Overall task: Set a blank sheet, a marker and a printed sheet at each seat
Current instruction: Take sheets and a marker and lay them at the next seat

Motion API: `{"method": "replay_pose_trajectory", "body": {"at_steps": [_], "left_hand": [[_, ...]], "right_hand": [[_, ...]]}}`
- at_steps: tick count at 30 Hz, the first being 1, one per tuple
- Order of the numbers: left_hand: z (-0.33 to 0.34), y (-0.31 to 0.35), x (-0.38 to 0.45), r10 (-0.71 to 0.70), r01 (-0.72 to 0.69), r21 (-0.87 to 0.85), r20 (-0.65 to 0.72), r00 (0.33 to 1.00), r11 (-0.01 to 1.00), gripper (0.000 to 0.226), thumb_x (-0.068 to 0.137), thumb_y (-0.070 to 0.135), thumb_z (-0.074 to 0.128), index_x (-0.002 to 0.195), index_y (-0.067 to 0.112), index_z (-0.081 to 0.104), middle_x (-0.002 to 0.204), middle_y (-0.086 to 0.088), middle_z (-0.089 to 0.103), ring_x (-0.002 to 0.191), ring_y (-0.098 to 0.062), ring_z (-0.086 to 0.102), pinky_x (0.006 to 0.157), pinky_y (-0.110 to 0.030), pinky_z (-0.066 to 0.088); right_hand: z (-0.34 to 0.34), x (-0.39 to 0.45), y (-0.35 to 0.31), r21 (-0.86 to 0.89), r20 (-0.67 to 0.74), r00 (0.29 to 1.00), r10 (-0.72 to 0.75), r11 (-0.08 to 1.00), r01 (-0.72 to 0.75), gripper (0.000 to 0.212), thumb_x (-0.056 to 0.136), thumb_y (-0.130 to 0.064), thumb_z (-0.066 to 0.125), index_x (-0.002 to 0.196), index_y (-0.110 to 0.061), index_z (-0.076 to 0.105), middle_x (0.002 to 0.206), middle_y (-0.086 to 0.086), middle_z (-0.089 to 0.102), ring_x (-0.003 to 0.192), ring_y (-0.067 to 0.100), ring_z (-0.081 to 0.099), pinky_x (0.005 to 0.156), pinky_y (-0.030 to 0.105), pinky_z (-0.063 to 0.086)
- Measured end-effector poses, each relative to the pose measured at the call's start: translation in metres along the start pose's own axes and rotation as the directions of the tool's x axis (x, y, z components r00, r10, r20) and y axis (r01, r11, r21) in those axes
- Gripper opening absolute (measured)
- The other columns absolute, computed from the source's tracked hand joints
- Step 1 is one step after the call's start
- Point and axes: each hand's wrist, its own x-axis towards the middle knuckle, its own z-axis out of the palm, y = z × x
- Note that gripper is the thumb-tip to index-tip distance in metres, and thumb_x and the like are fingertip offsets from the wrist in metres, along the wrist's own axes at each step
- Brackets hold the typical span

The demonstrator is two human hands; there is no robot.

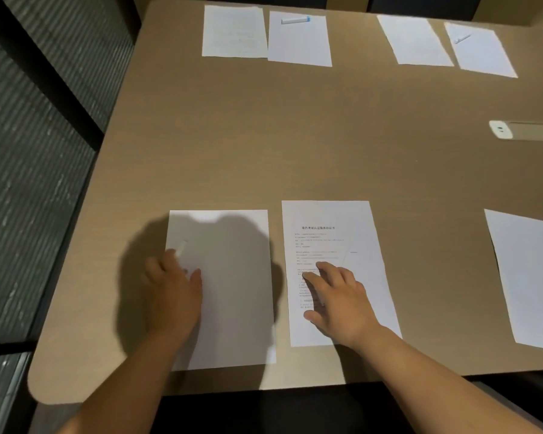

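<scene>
While I look down at the near seat, both my hands are on its two sheets.

My left hand [173, 292] lies on the left edge of the blank sheet [229, 296] with its fingers curled round a pale marker [181, 247], blurred. My right hand [339, 300] rests with fingers spread flat on the printed sheet [333, 233], just beside the blank one on the table [295, 145]. Across the table I see a far printed sheet [234, 31] touching a far blank sheet [300, 42] that carries a blue-capped marker [295, 19]. Further right lie two more sheets [414, 40], one carrying another pen [463, 38].
</scene>
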Motion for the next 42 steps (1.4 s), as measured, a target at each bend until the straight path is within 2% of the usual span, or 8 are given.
{"method": "replay_pose_trajectory", "body": {"at_steps": [5,10,12,14,18,22,25,42], "left_hand": [[0.034,0.015,-0.037,0.130,-0.146,0.081,0.177,0.976,0.986,0.052,0.089,0.021,0.063,0.135,0.018,0.040,0.132,-0.011,0.041,0.112,-0.026,0.044,0.097,-0.037,0.045],[0.031,0.020,-0.043,0.116,-0.124,0.052,0.128,0.985,0.991,0.069,0.089,0.027,0.064,0.146,0.023,0.025,0.137,-0.009,0.039,0.114,-0.022,0.049,0.092,-0.035,0.051],[0.029,0.013,-0.046,0.234,-0.245,0.087,0.114,0.965,0.966,0.071,0.085,0.030,0.069,0.146,0.031,0.031,0.137,-0.009,0.044,0.113,-0.024,0.054,0.087,-0.036,0.053],[0.027,0.007,-0.051,0.318,-0.334,0.114,0.136,0.938,0.936,0.063,0.083,0.039,0.071,0.139,0.036,0.042,0.134,-0.008,0.051,0.109,-0.024,0.058,0.087,-0.037,0.053],[0.031,0.005,-0.054,0.398,-0.433,0.103,0.250,0.883,0.896,0.039,0.094,0.055,0.045,0.126,0.034,0.044,0.121,0.001,0.057,0.099,-0.016,0.058,0.088,-0.036,0.052],[0.033,-0.001,-0.057,0.377,-0.400,0.116,0.184,0.908,0.909,0.044,0.092,0.050,0.051,0.135,0.039,0.046,0.142,0.000,0.045,0.126,-0.022,0.043,0.103,-0.040,0.038],[0.032,0.001,-0.058,0.289,-0.328,0.135,0.248,0.925,0.935,0.053,0.090,0.056,0.048,0.141,0.042,0.036,0.152,0.003,0.033,0.138,-0.024,0.029,0.110,-0.044,0.029],[0.040,-0.002,-0.071,0.271,-0.316,0.123,0.286,0.919,0.941,0.063,0.095,0.053,0.040,0.151,0.032,0.021,0.160,-0.003,0.019,0.148,-0.027,0.012,0.119,-0.049,0.010]], "right_hand": [[0.002,-0.005,-0.003,-0.011,0.019,1.000,-0.005,1.000,0.005,0.076,0.084,-0.057,0.059,0.148,-0.037,0.023,0.160,-0.003,0.015,0.141,0.026,0.019,0.112,0.043,0.027],[0.001,-0.009,-0.001,-0.023,0.015,1.000,-0.015,1.000,0.016,0.076,0.084,-0.059,0.058,0.148,-0.039,0.021,0.160,-0.005,0.013,0.142,0.026,0.017,0.113,0.043,0.025],[0.003,-0.011,0.002,-0.037,0.013,1.000,-0.017,0.999,0.018,0.080,0.082,-0.062,0.058,0.149,-0.041,0.018,0.161,-0.004,0.008,0.144,0.028,0.011,0.115,0.045,0.021],[0.008,-0.013,0.006,-0.035,0.031,0.999,0.012,0.999,-0.011,0.089,0.080,-0.069,0.056,0.150,-0.044,0.007,0.163,-0.003,-0.006,0.148,0.032,-0.003,0.118,0.050,0.009],[0.018,-0.015,0.012,-0.026,0.078,0.996,0.043,0.999,-0.041,0.093,0.079,-0.075,0.048,0.149,-0.049,-0.006,0.161,-0.005,-0.023,0.147,0.033,-0.021,0.118,0.056,-0.003],[0.015,-0.015,0.011,-0.038,0.083,0.996,0.038,0.999,-0.035,0.092,0.080,-0.075,0.048,0.149,-0.049,-0.006,0.161,-0.005,-0.023,0.147,0.033,-0.020,0.118,0.055,-0.003],[0.016,-0.016,0.012,-0.036,0.079,0.996,0.037,0.999,-0.034,0.091,0.080,-0.076,0.046,0.149,-0.050,-0.008,0.161,-0.006,-0.024,0.147,0.033,-0.021,0.118,0.055,-0.003],[0.019,-0.022,0.008,-0.038,0.076,0.995,0.060,0.998,-0.058,0.094,0.078,-0.079,0.046,0.149,-0.049,-0.007,0.162,-0.004,-0.021,0.148,0.034,-0.018,0.118,0.055,-0.002]]}}
